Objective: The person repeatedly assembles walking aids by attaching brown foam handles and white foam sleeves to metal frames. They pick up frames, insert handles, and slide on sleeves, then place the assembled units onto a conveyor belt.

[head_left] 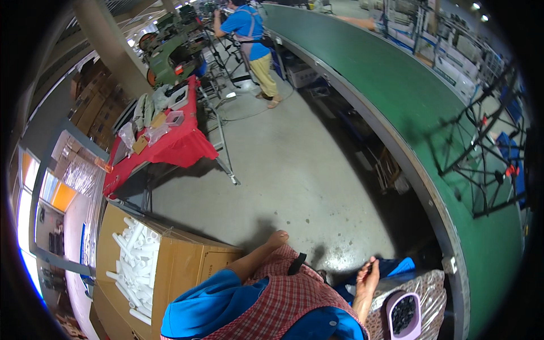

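We see L hand (277, 238) loosely curled, empty, above cardboard box (175, 266) w/ white tubes (136, 260). R hand (369, 271) fingers half-bent, empty, just beside purple tray (403, 314) of dark parts.

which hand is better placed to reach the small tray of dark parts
Right, most likely. The right hand hangs just beside the pink tray of dark parts at the lower right. The left hand is out over the floor, nearer the cardboard box of white tubes, and farther from the tray.
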{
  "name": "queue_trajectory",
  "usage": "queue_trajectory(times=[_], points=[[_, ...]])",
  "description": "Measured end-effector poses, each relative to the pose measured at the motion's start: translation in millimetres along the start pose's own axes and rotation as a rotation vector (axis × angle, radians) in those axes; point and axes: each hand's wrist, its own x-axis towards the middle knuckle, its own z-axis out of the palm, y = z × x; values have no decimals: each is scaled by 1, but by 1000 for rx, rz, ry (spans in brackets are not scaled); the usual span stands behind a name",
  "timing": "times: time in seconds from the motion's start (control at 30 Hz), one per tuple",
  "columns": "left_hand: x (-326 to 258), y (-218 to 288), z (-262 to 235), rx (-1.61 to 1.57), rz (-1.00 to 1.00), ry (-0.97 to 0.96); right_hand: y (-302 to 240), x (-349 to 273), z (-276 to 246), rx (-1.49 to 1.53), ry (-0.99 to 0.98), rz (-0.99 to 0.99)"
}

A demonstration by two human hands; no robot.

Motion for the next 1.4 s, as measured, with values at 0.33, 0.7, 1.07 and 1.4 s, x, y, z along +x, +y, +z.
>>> queue_trajectory(times=[0.33,0.7,1.07,1.4], points=[[-21,-113,-77,729,-140,-285,73,45,87,-246,-67,139],[114,-115,-243,-726,-512,220,145,57,310,-253,-92,52],[89,-85,-354,-915,-546,652,190,82,311,-568,-274,278],[207,-32,-549,-455,-161,1053,157,102,283,-420,-131,205]])
